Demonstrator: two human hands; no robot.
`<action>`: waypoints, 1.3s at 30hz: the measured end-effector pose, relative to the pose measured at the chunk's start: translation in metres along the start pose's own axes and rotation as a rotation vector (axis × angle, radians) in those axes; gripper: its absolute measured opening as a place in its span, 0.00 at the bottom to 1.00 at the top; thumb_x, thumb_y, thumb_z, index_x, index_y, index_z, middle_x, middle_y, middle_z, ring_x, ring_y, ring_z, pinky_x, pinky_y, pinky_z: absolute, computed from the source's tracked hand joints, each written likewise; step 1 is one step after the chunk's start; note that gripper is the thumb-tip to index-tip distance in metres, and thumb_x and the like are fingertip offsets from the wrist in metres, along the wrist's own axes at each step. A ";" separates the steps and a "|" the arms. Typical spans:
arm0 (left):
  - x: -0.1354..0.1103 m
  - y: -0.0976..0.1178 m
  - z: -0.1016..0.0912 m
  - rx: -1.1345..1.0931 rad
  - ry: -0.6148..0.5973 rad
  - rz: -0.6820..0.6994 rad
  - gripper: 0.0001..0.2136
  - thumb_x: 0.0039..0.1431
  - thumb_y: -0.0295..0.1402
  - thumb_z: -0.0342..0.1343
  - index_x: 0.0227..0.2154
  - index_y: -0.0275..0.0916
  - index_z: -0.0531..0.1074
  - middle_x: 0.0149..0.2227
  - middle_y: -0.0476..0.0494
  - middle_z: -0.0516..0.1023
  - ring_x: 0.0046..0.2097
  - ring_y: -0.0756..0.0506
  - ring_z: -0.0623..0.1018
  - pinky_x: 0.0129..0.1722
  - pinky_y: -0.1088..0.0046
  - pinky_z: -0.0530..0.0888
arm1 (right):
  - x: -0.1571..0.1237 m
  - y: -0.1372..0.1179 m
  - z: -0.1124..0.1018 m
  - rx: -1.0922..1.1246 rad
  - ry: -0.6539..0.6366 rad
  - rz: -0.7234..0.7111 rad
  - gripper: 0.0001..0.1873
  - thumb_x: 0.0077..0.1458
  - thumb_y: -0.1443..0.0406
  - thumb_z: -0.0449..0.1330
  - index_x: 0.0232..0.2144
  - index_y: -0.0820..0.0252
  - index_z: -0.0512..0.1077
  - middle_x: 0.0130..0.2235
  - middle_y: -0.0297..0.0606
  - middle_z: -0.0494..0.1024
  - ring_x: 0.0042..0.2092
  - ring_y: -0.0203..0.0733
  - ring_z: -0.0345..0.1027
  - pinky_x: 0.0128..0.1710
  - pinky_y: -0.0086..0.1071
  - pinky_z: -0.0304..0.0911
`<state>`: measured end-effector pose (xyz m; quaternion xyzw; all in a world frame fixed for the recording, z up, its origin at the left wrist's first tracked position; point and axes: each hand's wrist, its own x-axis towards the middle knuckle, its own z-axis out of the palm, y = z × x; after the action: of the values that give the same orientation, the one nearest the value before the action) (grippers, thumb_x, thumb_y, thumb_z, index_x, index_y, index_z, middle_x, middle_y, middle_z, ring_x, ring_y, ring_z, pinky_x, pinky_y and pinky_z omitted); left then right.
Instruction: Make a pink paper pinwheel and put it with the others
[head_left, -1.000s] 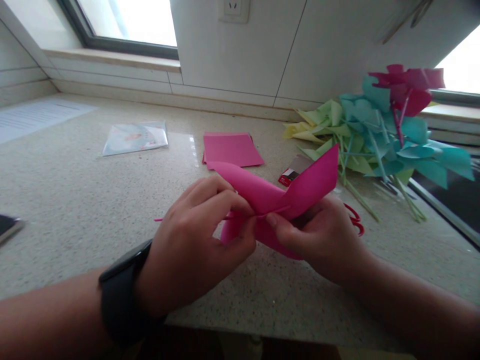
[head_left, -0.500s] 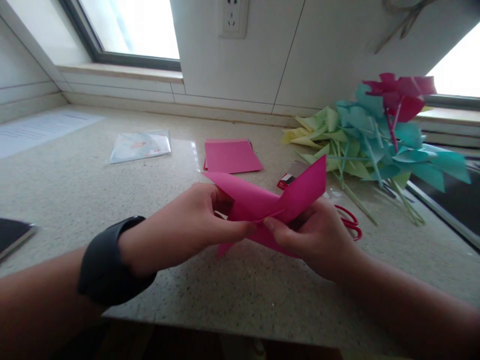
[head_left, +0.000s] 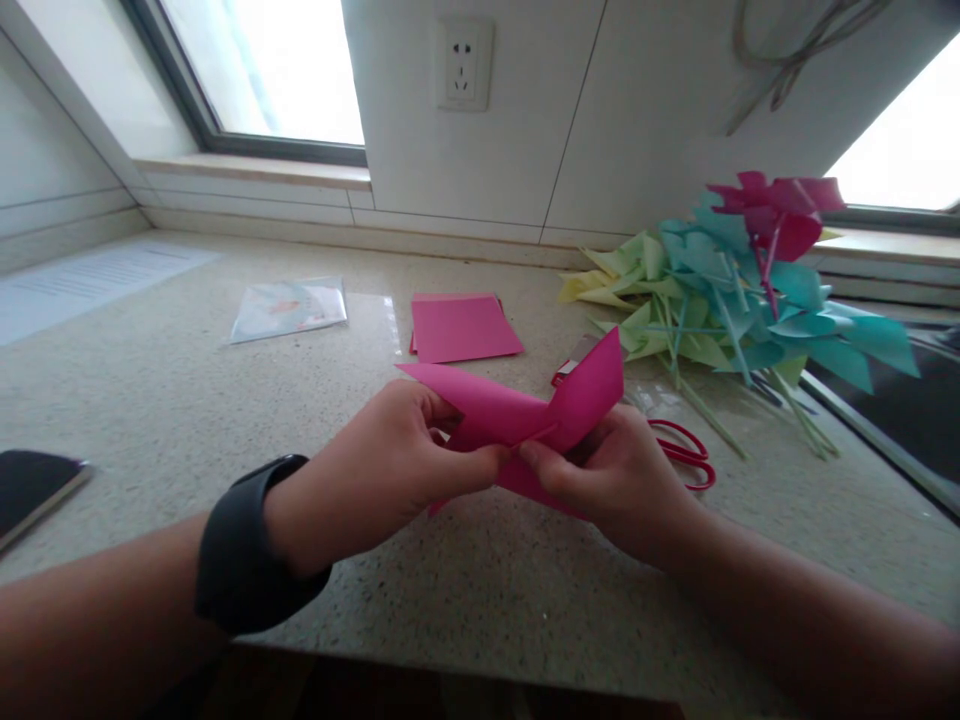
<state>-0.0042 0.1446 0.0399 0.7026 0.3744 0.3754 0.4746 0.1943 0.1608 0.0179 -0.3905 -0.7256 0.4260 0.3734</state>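
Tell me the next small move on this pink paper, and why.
Probably pinch the centre with the right hand and let the left hand draw another loose corner in to it. Both hands grip the pink paper where its curled flaps meet, and a lower flap sticks out beneath them.

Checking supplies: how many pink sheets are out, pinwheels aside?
2: folded sheet held by left hand and right hand; flat sheet on counter behind; more may hide beneath.

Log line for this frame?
left hand: pinches folded pink paper | right hand: pinches folded pink paper | scissors: on counter, beyond right hand
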 end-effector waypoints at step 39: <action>-0.004 0.005 0.012 0.094 0.114 -0.193 0.04 0.53 0.30 0.61 0.28 0.38 0.80 0.23 0.54 0.73 0.25 0.54 0.67 0.23 0.81 0.62 | -0.006 -0.005 0.005 -0.099 0.083 0.055 0.07 0.45 0.66 0.62 0.19 0.60 0.68 0.19 0.29 0.66 0.21 0.30 0.56 0.18 0.24 0.51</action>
<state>0.0050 0.1351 0.0406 0.6623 0.4837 0.3493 0.4531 0.1912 0.1522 0.0196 -0.4457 -0.7188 0.3831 0.3715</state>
